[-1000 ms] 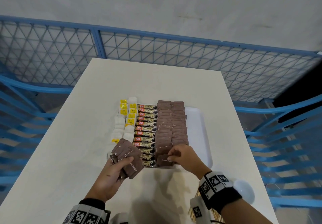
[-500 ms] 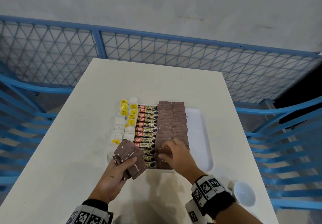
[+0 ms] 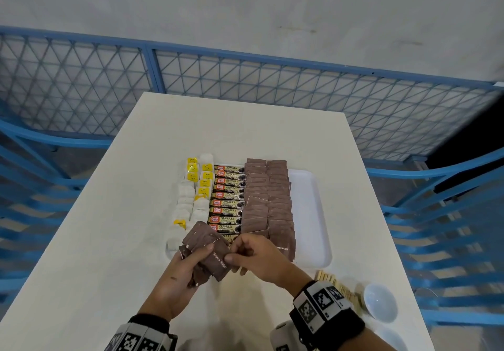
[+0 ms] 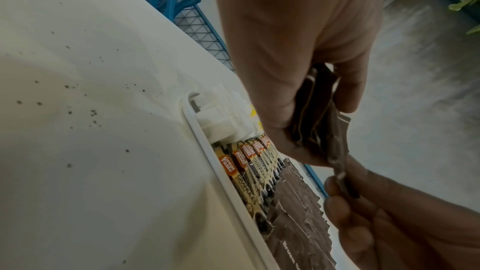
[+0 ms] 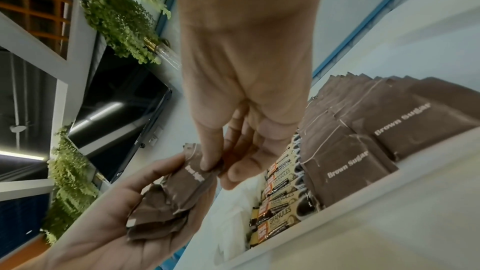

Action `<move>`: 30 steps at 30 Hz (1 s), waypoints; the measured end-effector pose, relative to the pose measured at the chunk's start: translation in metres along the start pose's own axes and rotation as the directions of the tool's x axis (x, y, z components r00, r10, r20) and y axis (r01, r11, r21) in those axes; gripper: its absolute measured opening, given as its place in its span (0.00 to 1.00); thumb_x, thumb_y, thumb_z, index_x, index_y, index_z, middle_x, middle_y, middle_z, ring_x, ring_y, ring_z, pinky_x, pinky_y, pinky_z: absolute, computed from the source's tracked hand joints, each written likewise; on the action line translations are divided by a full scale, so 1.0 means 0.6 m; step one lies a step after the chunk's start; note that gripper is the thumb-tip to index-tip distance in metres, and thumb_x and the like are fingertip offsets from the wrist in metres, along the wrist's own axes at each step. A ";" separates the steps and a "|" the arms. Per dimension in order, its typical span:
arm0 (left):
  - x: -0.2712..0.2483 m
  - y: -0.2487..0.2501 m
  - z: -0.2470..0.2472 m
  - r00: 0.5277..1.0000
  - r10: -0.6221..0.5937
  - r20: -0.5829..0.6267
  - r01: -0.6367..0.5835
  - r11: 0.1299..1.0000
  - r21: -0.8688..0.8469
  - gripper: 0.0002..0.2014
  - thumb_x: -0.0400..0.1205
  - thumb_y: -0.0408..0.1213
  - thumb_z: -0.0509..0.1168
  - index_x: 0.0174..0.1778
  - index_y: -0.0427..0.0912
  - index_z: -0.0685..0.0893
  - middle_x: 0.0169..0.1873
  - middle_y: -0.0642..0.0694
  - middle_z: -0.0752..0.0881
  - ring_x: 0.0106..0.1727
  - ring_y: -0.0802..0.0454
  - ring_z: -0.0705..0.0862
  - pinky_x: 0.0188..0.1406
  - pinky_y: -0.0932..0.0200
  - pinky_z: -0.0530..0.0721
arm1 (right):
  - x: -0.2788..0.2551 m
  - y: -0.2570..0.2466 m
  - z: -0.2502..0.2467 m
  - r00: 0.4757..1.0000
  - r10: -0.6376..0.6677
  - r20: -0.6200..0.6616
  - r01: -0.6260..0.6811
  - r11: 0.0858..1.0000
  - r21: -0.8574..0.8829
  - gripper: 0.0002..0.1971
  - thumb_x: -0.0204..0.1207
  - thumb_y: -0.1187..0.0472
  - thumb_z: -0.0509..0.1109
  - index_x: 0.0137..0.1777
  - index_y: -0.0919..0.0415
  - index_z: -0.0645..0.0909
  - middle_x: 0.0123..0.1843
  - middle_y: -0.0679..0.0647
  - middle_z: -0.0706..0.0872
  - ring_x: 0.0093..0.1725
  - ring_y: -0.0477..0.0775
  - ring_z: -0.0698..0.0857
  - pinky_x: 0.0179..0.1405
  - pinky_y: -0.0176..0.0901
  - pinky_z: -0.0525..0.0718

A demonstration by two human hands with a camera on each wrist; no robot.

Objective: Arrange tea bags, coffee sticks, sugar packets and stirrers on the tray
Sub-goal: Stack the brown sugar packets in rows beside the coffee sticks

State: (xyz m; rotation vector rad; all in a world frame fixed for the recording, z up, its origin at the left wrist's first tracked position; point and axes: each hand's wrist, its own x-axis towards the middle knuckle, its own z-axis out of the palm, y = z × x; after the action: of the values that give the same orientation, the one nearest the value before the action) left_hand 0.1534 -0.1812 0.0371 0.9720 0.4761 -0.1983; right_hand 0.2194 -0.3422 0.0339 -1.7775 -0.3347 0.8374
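Nearest the person, the left hand [image 3: 174,277] lies palm up over the table [image 3: 90,241], its fingers and thumb curled round a loose fan of brown sugar packets [image 3: 204,252]. The right hand [image 3: 259,258] meets it just beside the tray's near edge, thumb and forefinger pinching the corner of the top packet [image 5: 200,174] of that fan. To the right on the table lie wooden stirrers [image 3: 330,282] in a row, with a small white bowl [image 3: 379,305] touching their far-right end or just beside it. Beyond the hands sits the white tray [image 3: 308,214]: two columns of sugar packets [image 3: 267,200] lie overlapped down its middle, coffee sticks [image 3: 226,203] are stacked in a column to their left, and tea bags [image 3: 193,200], some with yellow tags, fill the left edge. The tray's right strip is bare. Past the table runs a blue mesh fence [image 3: 245,83] before a grey wall.
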 end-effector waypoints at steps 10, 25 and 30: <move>0.002 -0.001 -0.001 0.998 -0.004 -0.058 0.004 1.000 -0.001 0.11 0.78 0.30 0.62 0.52 0.42 0.86 0.47 0.41 0.90 0.48 0.49 0.88 0.53 0.51 0.78 | -0.015 0.020 -0.057 0.976 0.086 -0.202 -0.064 0.991 0.113 0.04 0.78 0.67 0.67 0.51 0.63 0.81 0.41 0.52 0.84 0.36 0.45 0.83 0.40 0.35 0.86; 0.005 -0.002 -0.007 1.000 0.010 -0.029 -0.008 0.998 0.069 0.13 0.82 0.28 0.59 0.55 0.48 0.84 0.46 0.51 0.91 0.47 0.58 0.89 0.50 0.55 0.84 | -0.042 0.079 -0.156 0.932 0.053 -0.359 -0.248 0.817 -0.520 0.08 0.75 0.63 0.72 0.52 0.60 0.86 0.43 0.47 0.81 0.44 0.46 0.77 0.38 0.22 0.70; 0.004 -0.002 -0.008 1.000 0.026 -0.015 -0.025 0.997 0.075 0.13 0.82 0.27 0.59 0.54 0.48 0.84 0.44 0.54 0.91 0.46 0.60 0.89 0.45 0.58 0.83 | -0.030 0.077 -0.143 0.943 0.015 -0.331 -0.224 0.766 -0.603 0.04 0.74 0.65 0.71 0.43 0.54 0.83 0.40 0.45 0.77 0.36 0.37 0.73 0.36 0.23 0.72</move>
State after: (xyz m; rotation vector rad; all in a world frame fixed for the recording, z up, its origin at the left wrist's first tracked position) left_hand 0.1537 -0.1777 0.0330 1.0533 0.4732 -0.1869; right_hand 0.2569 -0.4313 0.0126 -2.5590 -0.3173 0.5393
